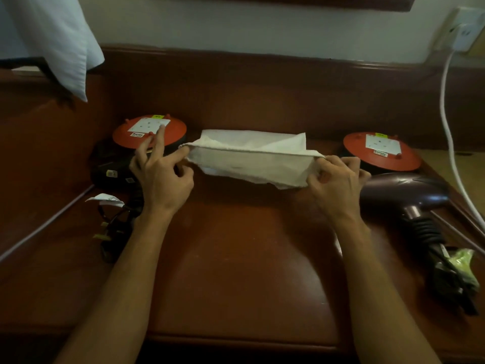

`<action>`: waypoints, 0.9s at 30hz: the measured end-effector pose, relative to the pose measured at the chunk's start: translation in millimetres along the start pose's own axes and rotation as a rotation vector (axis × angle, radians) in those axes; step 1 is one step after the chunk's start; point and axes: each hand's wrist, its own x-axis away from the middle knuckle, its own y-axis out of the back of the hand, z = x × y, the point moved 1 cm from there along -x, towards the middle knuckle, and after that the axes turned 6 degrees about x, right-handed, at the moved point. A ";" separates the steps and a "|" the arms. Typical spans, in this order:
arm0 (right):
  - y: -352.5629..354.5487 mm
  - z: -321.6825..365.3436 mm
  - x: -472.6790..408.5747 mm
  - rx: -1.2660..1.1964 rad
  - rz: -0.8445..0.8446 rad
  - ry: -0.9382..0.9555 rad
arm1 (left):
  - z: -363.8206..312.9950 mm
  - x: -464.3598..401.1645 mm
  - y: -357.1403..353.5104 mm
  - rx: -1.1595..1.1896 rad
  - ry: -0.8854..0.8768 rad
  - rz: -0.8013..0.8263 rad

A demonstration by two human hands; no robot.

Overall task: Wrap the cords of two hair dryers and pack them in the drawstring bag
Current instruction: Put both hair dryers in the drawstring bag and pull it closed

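Observation:
A cream drawstring bag [252, 160] hangs stretched above the middle of the wooden table [236, 271]. My left hand [160, 174] pinches its left top corner, with two fingers sticking out straight. My right hand [338, 179] pinches the right top corner. A dark purple hair dryer [404, 193] lies at the right, its black cord bundled toward the front with a green tag [462, 264]. A black hair dryer [112, 166] lies at the left, partly behind my left hand, its cord [115, 227] coiled beside my forearm.
Two orange round cord reels [149, 132] [380, 151] with white socket plates stand at the back left and back right. A white cable [451, 143] runs from a wall socket [464, 30] down the right side. A white cloth [57, 40] hangs at top left.

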 end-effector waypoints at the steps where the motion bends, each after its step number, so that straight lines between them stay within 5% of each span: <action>1: 1.0 -0.2 0.2 -0.032 -0.022 0.001 | 0.8 -0.5 0.1 0.025 -0.012 -0.006; 21: 9.9 -7.2 4.4 0.049 0.021 -0.090 | -11.4 8.4 8.6 -0.127 0.077 -0.044; 27: 15.7 5.1 28.2 -0.036 -0.036 -0.029 | -21.2 30.3 7.7 0.043 0.042 0.030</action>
